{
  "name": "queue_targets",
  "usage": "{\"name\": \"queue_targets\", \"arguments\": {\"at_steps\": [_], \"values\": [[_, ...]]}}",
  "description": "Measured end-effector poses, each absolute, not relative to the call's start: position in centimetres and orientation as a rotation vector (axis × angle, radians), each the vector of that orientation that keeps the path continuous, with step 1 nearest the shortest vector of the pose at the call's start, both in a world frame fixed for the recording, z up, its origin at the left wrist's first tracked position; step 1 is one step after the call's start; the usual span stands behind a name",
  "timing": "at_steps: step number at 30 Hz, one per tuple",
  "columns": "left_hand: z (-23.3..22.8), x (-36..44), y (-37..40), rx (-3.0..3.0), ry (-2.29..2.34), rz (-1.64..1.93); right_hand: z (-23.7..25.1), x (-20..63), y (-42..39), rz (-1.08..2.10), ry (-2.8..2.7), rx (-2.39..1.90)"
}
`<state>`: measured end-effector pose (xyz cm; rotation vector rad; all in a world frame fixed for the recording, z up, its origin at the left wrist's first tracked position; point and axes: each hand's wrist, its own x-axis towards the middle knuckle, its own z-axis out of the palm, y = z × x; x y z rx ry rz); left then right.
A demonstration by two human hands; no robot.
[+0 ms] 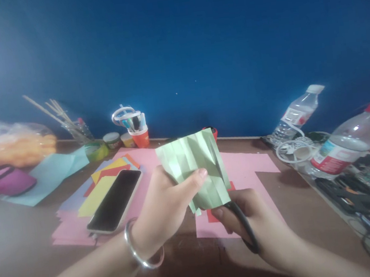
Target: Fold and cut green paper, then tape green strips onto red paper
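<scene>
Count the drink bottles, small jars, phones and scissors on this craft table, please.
Plastic bottles: 2
Small paint jars: 2
Phone: 1
Scissors in the right hand: 1
Total: 6

Dim, bluish light — soft focus, edges bent and blurred.

No lettering can be read anywhere. The nearer bottle [347, 145], lying well right of the hands, wears a red, white and teal label, yet its print is too blurred to make out. The farther bottle [295, 113], beyond it, has a white and red label, equally unreadable. The small jars [113, 139], far left of the grip by the wall, show labels that are mere smudges.
</scene>
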<state>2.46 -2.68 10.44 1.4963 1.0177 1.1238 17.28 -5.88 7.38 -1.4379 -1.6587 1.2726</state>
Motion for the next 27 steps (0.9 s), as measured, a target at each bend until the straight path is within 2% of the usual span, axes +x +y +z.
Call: {"name": "queue_targets", "arguments": {"at_steps": [27], "values": [[10.38, 2.73, -2.8, 1.42, 1.011, 1.12, 7.55, 17.19, -5.78, 1.296, -1.599, -1.466]]}}
